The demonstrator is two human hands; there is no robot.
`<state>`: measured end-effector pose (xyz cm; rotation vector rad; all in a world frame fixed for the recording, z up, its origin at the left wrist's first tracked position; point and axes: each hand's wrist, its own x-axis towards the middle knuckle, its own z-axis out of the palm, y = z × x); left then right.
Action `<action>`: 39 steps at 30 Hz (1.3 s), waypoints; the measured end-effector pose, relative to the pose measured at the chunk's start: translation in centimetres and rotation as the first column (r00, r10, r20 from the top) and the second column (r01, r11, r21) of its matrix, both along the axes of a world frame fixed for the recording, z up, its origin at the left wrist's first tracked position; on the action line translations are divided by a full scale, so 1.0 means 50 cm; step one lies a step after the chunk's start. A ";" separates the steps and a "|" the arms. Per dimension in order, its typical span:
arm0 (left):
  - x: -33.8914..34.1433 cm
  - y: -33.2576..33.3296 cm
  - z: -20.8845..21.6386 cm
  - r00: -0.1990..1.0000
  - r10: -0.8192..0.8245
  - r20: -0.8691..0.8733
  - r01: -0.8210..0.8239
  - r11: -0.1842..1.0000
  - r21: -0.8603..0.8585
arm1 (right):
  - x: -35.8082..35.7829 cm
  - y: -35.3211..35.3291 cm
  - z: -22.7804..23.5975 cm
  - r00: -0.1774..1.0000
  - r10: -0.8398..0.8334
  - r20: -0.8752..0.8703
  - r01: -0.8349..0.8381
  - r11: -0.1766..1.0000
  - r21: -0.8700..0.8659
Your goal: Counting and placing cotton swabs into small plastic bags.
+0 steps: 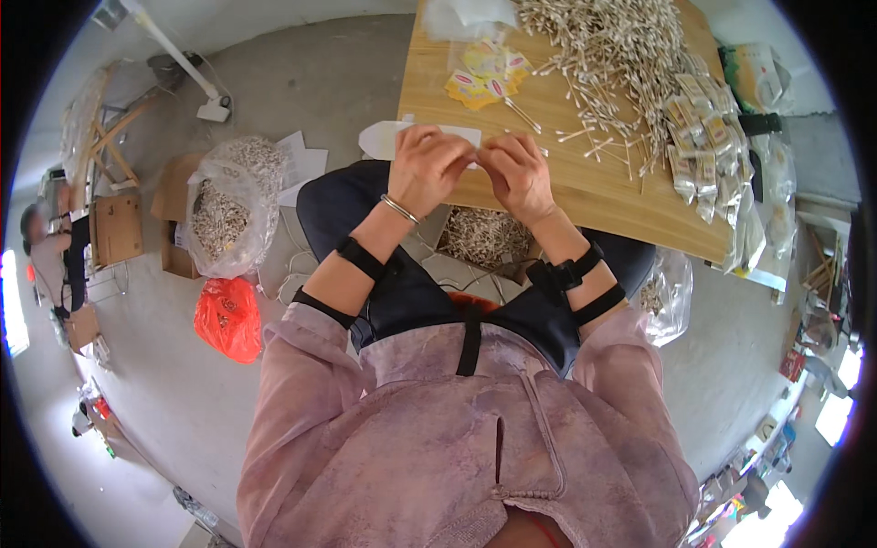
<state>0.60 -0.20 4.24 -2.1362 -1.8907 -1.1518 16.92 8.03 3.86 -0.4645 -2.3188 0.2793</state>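
Note:
My left hand (pixel 427 164) and my right hand (pixel 517 175) meet at the near edge of the wooden table, fingers pinched together. Between the fingertips a small pale bit shows, too small to name. Just behind the hands lies a white flat object (pixel 376 140) with a rounded left end, partly hidden by my left hand. Beyond it are yellow printed cards (pixel 489 75) and a few loose cotton swabs (pixel 523 115). A big heap of cotton swabs (pixel 612 46) covers the far right part of the table.
Filled small packets (pixel 703 137) are piled along the right edge of the table (pixel 630 205). Under it, between my legs, stands a box of swabs (pixel 484 237). A clear bag of swabs (pixel 228 215) and a red bag (pixel 228 320) sit on the floor at left. Another person (pixel 55 242) is far left.

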 end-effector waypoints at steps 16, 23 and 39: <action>0.024 -0.006 -0.038 0.559 0.032 0.829 0.267 0.939 -0.216 | 0.009 -0.018 -0.018 0.991 -0.071 -0.117 -0.044 0.641 -0.766; 0.035 0.000 -0.033 0.526 -0.013 0.851 0.327 0.926 -0.188 | 0.011 -0.014 -0.031 0.984 -0.070 -0.166 -0.109 0.503 -0.858; 0.022 0.001 -0.039 0.440 -0.032 0.898 0.346 0.928 -0.137 | 0.031 -0.010 0.003 0.995 -0.005 -0.101 -0.070 0.689 -0.722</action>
